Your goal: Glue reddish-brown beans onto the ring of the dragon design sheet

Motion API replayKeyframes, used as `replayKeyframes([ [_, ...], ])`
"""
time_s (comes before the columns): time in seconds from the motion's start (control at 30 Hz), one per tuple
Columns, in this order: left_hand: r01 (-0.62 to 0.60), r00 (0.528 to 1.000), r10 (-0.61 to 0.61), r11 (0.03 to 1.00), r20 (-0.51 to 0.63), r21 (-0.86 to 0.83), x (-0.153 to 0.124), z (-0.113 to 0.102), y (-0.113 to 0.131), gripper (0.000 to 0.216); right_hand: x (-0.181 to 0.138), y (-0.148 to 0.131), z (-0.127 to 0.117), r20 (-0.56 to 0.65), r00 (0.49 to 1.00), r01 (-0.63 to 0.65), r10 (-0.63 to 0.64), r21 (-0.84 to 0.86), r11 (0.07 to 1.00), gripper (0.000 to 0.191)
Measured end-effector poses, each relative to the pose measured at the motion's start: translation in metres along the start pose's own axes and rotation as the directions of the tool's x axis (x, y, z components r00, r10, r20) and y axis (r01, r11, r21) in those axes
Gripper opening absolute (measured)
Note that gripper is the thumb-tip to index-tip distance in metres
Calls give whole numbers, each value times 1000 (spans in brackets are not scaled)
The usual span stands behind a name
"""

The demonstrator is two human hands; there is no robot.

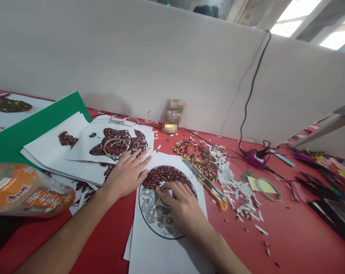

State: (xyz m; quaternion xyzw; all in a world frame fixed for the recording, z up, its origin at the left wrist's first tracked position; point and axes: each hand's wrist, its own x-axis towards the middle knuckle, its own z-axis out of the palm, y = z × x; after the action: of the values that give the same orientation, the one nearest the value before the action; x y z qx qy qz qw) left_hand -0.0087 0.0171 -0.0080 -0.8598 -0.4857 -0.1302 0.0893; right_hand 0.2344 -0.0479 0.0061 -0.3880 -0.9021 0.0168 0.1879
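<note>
A white sheet (pixel 166 255) printed with a round dragon drawing (pixel 154 209) lies in front of me. Dark red beans (pixel 163 174) cover the upper part of its circle. My right hand (pixel 182 201) rests over the drawing, fingers curled and thumb and index finger together at the lower edge of the beans; anything held between them is hidden. Flat and spread, my left hand (pixel 128 171) lies across the sheet's left edge and a neighbouring paper bearing a bean-covered picture (pixel 138 142). A roll of clear tape (pixel 115 147) sits on that picture.
Right of the sheet lie a yellow utility knife (pixel 208 184), mixed loose beans (pixel 199 158) and white paper strips (pixel 232 186). Farther right is a purple power adapter (pixel 255 158) with black cables. An orange-labelled bottle (pixel 29 190) and green board (pixel 58 114) stand left. A grey partition (pixel 126 57) rises behind.
</note>
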Motion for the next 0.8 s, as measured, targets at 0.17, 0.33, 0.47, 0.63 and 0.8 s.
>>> replayKeyframes([
  [0.17,10,1000,-10,1000,-3,4,0,3,1,50,3,-15,0,60,997,-43,48,-83,996,46],
  [0.33,18,1000,-18,1000,-9,-3,1,4,2,48,6,-25,0,46,994,-100,104,-73,992,37],
  [0.47,15,1000,-15,1000,0,-8,2,1,2,48,18,-15,-4,-17,992,-124,124,5,992,17],
  [0.63,23,1000,-23,1000,14,-16,1,1,1,49,36,-1,-7,26,991,-136,134,56,989,10],
  [0.8,26,1000,-25,999,4,-31,1,1,0,48,41,-1,-6,53,987,-155,151,68,986,9],
])
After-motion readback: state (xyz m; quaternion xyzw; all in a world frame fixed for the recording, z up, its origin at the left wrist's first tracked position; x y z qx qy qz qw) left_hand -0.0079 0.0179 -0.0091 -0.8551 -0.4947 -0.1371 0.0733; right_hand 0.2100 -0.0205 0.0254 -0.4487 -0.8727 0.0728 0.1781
